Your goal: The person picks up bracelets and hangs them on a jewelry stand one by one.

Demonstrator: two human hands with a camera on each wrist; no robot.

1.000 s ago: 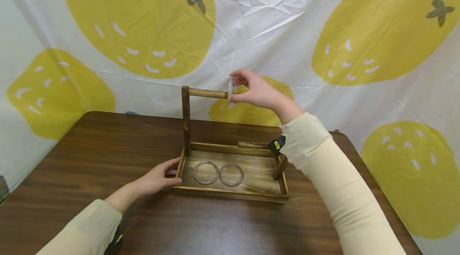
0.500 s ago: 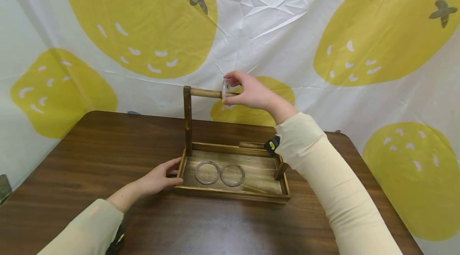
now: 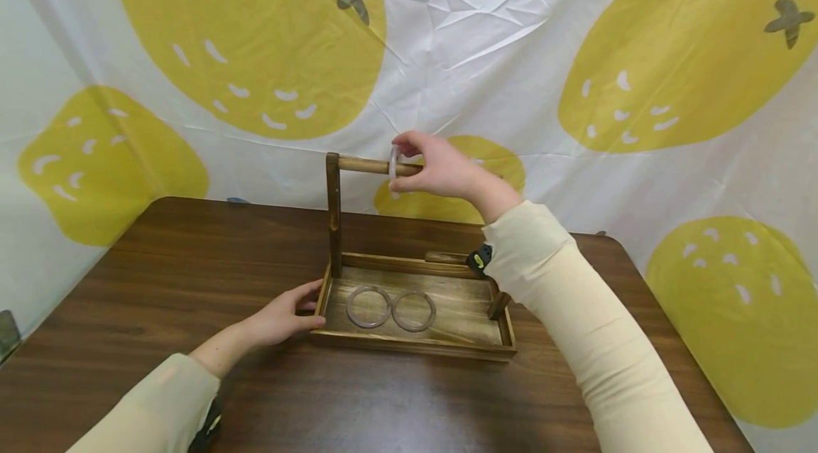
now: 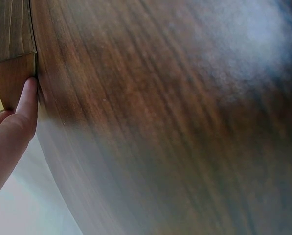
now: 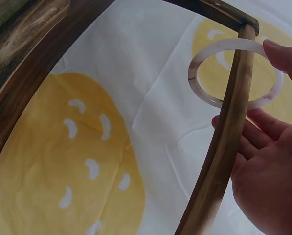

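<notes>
My right hand point(image 3: 441, 167) pinches a pale, translucent bangle point(image 3: 393, 163) between thumb and fingers. In the right wrist view the wooden bar point(image 5: 232, 98) passes through this bangle point(image 5: 197, 85). That bar tops a wooden bangle stand, whose left post point(image 3: 334, 219) rises from a shallow tray point(image 3: 409, 345). At the tray's left end, my left hand point(image 3: 277, 318) holds the end wall point(image 4: 13, 78), thumb at the front corner. Two more bangles lie flat inside, a left bangle point(image 3: 348, 307) and a right bangle point(image 3: 432, 309), side by side. My right arm hides part of the stand's right side.
The stand is on a dark brown wooden table point(image 3: 192, 261). Behind it hangs a white cloth point(image 3: 486, 62) with large yellow fruit prints. A short wooden piece point(image 3: 445, 257) shows at the tray's rear edge.
My right hand has moved left with the bangle, carrying it along the bar toward the left post. The left hand and the two bangles in the tray stay where they were.
</notes>
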